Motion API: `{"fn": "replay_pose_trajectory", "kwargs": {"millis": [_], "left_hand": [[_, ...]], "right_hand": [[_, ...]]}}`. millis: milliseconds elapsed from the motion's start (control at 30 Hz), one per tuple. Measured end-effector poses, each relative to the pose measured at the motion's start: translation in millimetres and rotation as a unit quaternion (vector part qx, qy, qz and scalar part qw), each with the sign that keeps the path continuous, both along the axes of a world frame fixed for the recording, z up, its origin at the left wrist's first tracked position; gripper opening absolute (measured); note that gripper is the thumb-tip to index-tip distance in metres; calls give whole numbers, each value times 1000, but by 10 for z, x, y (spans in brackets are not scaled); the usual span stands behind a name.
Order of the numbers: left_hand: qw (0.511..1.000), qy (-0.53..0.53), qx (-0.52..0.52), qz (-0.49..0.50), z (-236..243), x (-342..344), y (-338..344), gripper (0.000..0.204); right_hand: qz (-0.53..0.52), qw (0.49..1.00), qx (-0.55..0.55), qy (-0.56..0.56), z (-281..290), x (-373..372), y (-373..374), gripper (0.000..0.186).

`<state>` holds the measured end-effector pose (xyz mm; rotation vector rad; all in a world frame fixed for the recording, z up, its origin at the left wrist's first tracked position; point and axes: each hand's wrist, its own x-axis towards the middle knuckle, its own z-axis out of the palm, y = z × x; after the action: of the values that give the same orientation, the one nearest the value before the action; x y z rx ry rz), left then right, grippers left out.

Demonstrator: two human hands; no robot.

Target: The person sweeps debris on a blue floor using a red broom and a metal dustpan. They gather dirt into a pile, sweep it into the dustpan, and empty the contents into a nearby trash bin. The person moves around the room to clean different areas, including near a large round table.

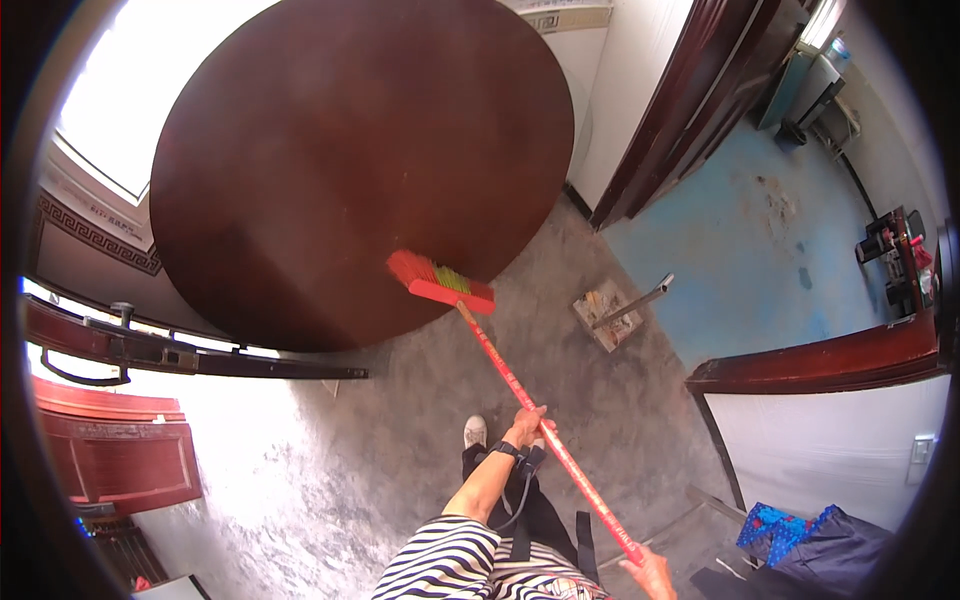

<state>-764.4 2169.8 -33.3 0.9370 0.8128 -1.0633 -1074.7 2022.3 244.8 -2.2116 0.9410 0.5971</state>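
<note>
A broom with a red head (448, 290), red and yellow-green bristles and a long red handle slants across the view. My left hand (525, 425) grips the middle of the handle, and my right hand (650, 575) holds it near its end at the bottom right. The broom head overlaps the lower edge of a large dark-brown round tabletop (300, 150); I cannot tell whether it touches it. Right of the broom head, a dustpan (615, 325) with litter in it and an upright handle sits on the grey floor (400, 400).
A doorway with a dark-red frame (810, 370) opens onto a blue floor (720, 270) with clutter along its wall. Blue and dark fabric (785, 530) lies at the bottom right. A dark rail (180, 352) and a red cabinet or door (115, 450) are at the left.
</note>
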Motion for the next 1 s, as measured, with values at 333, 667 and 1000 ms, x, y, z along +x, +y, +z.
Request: {"fn": "replay_pose_trajectory", "kwargs": {"millis": [333,667,1000], "left_hand": [[997,-13,40,65,225,-389,624,27],[993,-62,28,98,539,-94,341,26],[996,-35,17,76,417,-512,-214,26]], "right_hand": [[39,963,207,166,-78,273,-667,42],[-88,941,275,176,21,228,-290,28],[-107,942,221,230,1419,849,-617,56]]}}
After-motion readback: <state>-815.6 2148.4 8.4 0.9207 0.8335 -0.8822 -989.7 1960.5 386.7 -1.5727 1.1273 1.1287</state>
